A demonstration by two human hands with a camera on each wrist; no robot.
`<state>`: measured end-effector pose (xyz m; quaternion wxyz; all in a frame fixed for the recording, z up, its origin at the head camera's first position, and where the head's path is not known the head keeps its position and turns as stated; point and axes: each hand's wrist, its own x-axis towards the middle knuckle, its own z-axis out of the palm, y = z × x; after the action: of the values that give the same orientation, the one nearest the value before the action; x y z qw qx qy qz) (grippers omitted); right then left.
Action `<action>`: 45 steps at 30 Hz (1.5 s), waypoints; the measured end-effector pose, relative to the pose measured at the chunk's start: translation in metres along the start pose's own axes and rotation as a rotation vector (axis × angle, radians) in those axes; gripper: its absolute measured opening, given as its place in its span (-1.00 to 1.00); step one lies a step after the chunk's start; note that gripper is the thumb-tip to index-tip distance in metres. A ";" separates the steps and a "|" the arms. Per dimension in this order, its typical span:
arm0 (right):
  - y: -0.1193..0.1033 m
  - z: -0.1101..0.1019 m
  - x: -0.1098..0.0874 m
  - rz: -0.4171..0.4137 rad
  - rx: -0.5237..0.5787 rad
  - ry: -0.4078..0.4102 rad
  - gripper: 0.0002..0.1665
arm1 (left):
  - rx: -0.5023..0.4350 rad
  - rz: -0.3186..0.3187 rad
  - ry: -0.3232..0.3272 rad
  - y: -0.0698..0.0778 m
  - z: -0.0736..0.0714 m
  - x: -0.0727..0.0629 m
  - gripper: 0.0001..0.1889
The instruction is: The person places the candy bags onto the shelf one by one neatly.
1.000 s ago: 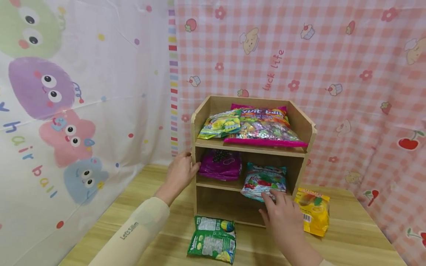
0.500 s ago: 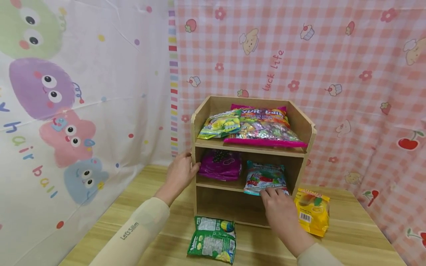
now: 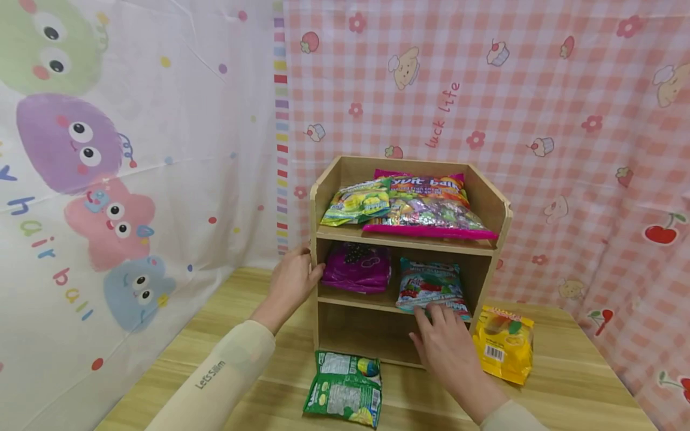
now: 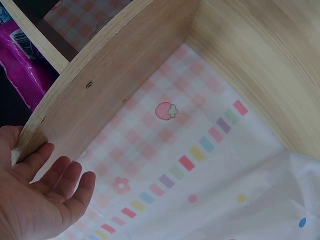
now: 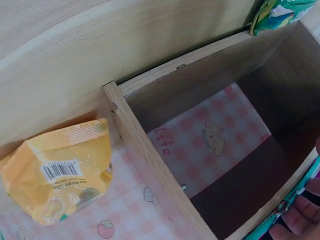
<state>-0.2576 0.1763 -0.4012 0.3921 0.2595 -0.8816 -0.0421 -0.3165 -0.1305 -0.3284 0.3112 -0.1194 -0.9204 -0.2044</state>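
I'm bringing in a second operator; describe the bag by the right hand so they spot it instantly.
On the table stands a three-level wooden shelf; look at its middle level. On that level's right side lies the teal bag, the right hand at its lower front edge. Red fruit on teal sets it apart from the purple bag at the level's left.

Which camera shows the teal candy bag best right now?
Head view: the teal candy bag shows its front almost whole. Right wrist: only an edge by the right hand. Left wrist: a blue scrap, possibly it.
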 end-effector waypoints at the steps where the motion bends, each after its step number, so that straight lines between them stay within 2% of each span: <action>1: 0.001 0.000 0.001 0.008 0.011 -0.027 -0.43 | 0.000 0.001 0.002 0.000 0.000 0.000 -0.71; 5: 0.006 0.002 0.002 0.021 0.032 -0.093 -0.33 | 0.001 0.005 0.007 0.000 -0.001 0.000 -0.70; 9: 0.010 0.004 0.001 0.011 0.043 -0.117 -0.30 | 0.004 0.000 0.003 0.000 -0.001 0.000 -0.69; 14: 0.008 0.002 0.001 0.015 0.025 -0.112 -0.29 | -0.001 -0.006 -0.001 0.000 0.000 0.000 -0.70; 19: 0.004 0.003 0.000 0.057 0.014 -0.118 -0.25 | -0.001 -0.010 -0.006 0.000 0.000 0.001 -0.70; 26: 0.009 0.005 0.002 0.068 0.038 -0.150 -0.19 | 0.002 -0.014 -0.016 -0.001 0.001 0.002 -0.66; 32: 0.009 0.004 0.004 0.082 0.082 -0.128 -0.21 | 0.003 -0.016 -0.022 0.001 -0.001 0.001 -0.62; 40: 0.010 0.006 0.003 0.093 0.105 -0.188 -0.15 | 0.002 0.001 0.005 0.002 -0.002 0.000 -0.62; 45: 0.013 0.005 0.002 0.100 0.099 -0.157 -0.18 | -0.002 -0.011 -0.021 0.001 -0.002 0.001 -0.64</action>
<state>-0.2674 0.1854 -0.3994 0.3102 0.2299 -0.9225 0.0010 -0.3159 -0.1305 -0.3267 0.3002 -0.1169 -0.9240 -0.2059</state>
